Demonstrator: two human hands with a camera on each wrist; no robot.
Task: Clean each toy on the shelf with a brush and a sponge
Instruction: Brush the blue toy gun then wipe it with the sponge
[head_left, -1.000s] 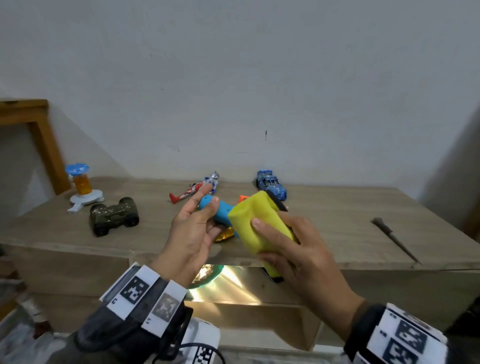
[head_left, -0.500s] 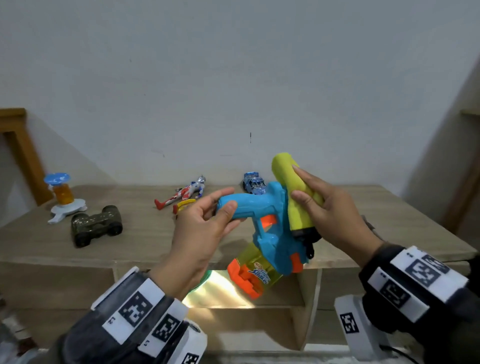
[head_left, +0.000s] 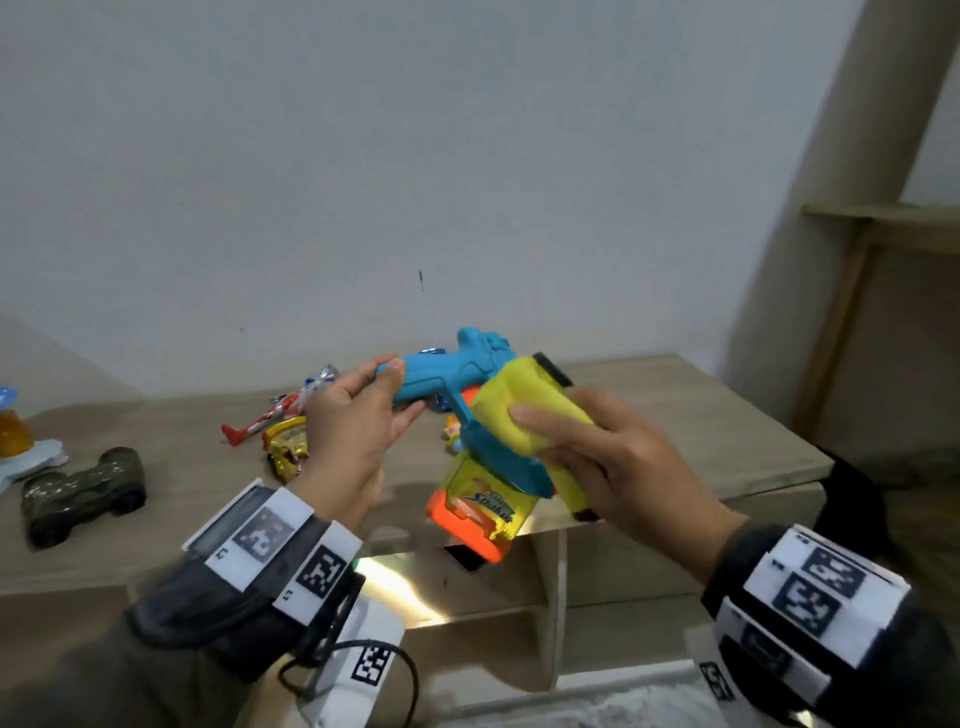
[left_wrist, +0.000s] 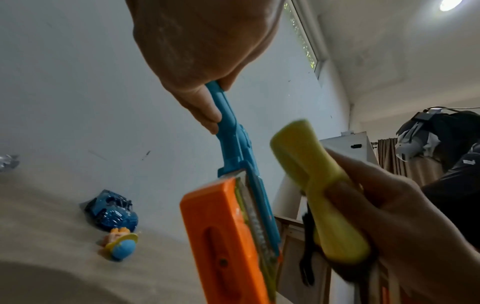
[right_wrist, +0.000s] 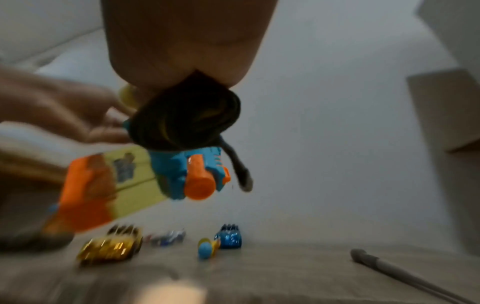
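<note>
Head view shows the left hand (head_left: 353, 441) pinching the blue handle of the water gun (head_left: 467, 410), thumb on top and fingers curled under. That lifts the toy up off the shelf (head_left: 701, 441), so every side can be reached. The right hand (head_left: 618, 478) is wrapped round the yellow sponge (head_left: 524, 415) and presses it on the gun's blue body, probably to rub it clean. The brush (right_wrist: 405, 273) lies alone on the shelf, far to the right. A green car (head_left: 83, 493), a gold car (head_left: 285, 452) and a red figure (head_left: 280, 410) wait on the shelf, left of the hands.
</note>
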